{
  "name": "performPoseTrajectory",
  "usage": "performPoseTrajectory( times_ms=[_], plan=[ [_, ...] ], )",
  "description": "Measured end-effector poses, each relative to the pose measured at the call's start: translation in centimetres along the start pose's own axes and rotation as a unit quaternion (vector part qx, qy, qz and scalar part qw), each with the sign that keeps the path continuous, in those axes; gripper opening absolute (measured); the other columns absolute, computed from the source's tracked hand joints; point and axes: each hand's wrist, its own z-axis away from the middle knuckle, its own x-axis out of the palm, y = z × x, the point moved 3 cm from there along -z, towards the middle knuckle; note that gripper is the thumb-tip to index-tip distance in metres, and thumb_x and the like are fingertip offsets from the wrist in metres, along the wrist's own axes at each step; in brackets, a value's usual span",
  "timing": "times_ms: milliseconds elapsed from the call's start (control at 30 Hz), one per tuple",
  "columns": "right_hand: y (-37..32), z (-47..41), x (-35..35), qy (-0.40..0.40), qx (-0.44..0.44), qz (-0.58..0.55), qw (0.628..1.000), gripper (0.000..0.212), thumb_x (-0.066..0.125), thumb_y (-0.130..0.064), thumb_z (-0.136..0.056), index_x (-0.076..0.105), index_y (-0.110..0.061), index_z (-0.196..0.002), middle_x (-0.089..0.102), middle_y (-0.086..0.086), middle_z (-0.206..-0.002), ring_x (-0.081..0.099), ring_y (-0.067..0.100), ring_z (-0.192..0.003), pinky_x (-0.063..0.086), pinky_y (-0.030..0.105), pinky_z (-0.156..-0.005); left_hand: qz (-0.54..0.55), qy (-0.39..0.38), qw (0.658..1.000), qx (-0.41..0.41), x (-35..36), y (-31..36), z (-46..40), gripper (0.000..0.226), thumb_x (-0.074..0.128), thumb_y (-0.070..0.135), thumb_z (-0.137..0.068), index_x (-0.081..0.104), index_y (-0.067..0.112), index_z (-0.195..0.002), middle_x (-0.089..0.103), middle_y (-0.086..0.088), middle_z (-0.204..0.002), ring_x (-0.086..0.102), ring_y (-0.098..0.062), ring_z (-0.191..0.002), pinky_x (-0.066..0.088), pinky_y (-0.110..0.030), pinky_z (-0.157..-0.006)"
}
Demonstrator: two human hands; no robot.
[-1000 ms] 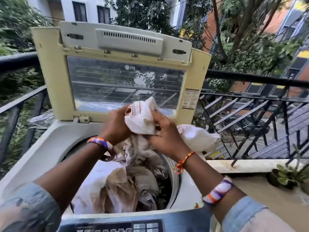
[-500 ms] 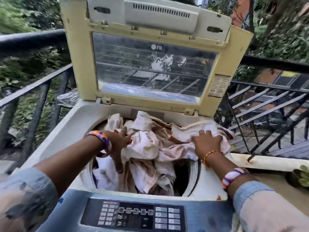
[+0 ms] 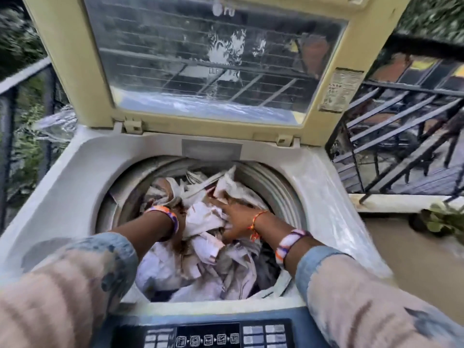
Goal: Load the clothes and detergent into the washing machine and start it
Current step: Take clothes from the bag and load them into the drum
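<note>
The top-loading washing machine (image 3: 75, 187) stands with its yellowed lid (image 3: 75, 59) raised. Crumpled white and beige clothes (image 3: 206, 247) fill the ribbed drum (image 3: 271, 187). Both my arms reach down into the drum. My left hand (image 3: 179, 210) is buried in the cloth past the banded wrist, so its fingers are hidden. My right hand (image 3: 233, 217) lies flat on top of the pile, fingers stretched toward the back and pressing the fabric down. No detergent is in view.
The dark control panel (image 3: 208, 337) with buttons runs along the near edge. A black metal railing (image 3: 401, 126) borders the balcony on the right and left. A potted plant (image 3: 442, 219) sits at the right. Clear plastic sheet (image 3: 55, 124) hangs behind the machine's left side.
The cloth I held up above the opening a second ago has gone down into the drum. Both hands have followed it in, and my head has leaned closer over the machine.
</note>
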Motion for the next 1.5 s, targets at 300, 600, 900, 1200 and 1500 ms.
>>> performPoseTrajectory(
  times_ms=[300,600,900,1200,1500],
  plan=[
    [0.4,-4.3,4.7,-0.074,0.008,0.065,0.995,0.079,0.069,-0.049,-0.066,0.034,-0.034,-0.135,0.049,0.005,-0.139,0.056,0.028,-0.118,0.045,0.044,-0.099,-0.01,-0.043,0.999,-0.019,3.7,-0.1,-2.5,0.062,0.065,0.031,-0.08,0.045,0.011,-0.135,0.047,-0.008,-0.142,0.05,-0.028,-0.126,0.045,-0.044,-0.101],
    [-1.6,-0.6,-0.5,-0.094,-0.033,0.101,0.99,0.075,0.065,-0.03,-0.084,0.025,-0.018,-0.145,0.042,0.011,-0.144,0.045,0.026,-0.127,0.037,0.026,-0.095,0.02,-0.055,0.998,0.012,-2.9,-0.1,2.0,0.05,0.074,0.042,-0.072,0.067,0.004,-0.104,0.063,-0.009,-0.093,0.064,-0.024,-0.097,0.053,-0.035,-0.09],
    [2.3,11.7,-12.3,0.152,-0.053,0.016,0.987,0.023,0.06,-0.012,-0.084,0.07,-0.014,-0.104,0.071,0.008,-0.098,0.06,0.014,-0.081,0.038,0.021,-0.058,0.082,0.135,0.977,0.14,-19.0,8.8,8.8,0.017,0.056,0.02,-0.087,0.069,0.01,-0.084,0.062,-0.006,-0.071,0.052,-0.018,-0.066,0.037,-0.024,-0.066],
    [21.8,23.7,-11.2,0.267,0.087,-0.029,0.959,0.018,0.064,-0.02,-0.08,0.071,-0.004,-0.087,0.068,0.021,-0.081,0.06,0.026,-0.073,0.044,0.032,-0.062,0.008,0.184,0.951,0.248,-27.6,30.8,6.3,0.029,0.055,0.028,-0.088,0.069,0.005,-0.098,0.061,-0.007,-0.081,0.057,-0.019,-0.075,0.047,-0.024,-0.068],
    [38.2,26.1,5.3,0.207,0.182,-0.279,0.92,0.021,0.062,-0.004,-0.079,0.069,-0.004,-0.099,0.07,0.013,-0.1,0.06,0.014,-0.084,0.037,0.016,-0.067,0.149,-0.059,0.982,0.105,-19.4,45.4,-4.6,0.05,0.04,0.004,-0.096,0.046,0.0,-0.047,0.054,-0.023,-0.06,0.052,0.0,-0.042,0.033,-0.008,-0.037]
  ],
)
